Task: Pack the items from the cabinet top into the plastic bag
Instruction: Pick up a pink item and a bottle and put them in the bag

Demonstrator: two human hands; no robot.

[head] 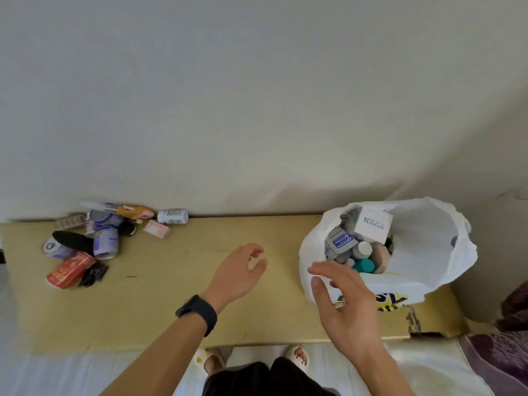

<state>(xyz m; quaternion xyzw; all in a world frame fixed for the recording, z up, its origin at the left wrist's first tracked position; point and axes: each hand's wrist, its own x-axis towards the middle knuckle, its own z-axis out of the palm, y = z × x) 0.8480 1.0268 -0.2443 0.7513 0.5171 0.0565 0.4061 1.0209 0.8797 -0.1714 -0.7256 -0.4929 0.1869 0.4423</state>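
Observation:
A white plastic bag stands open on the right of the yellow cabinet top. Inside it I see a white box, sachets, a white bottle and a teal bottle. At the far left lies a pile of items: purple cans, a red packet, a black flat object, a white pill bottle and a pink box. My left hand, with a black watch on the wrist, hovers empty over the middle, fingers curled apart. Just in front of the bag's near rim, my right hand is open and empty.
A plain wall rises behind the cabinet. The cabinet's front right edge is chipped. A purple patterned fabric lies at the lower right. Below the front edge I see my feet in light slippers on a white floor.

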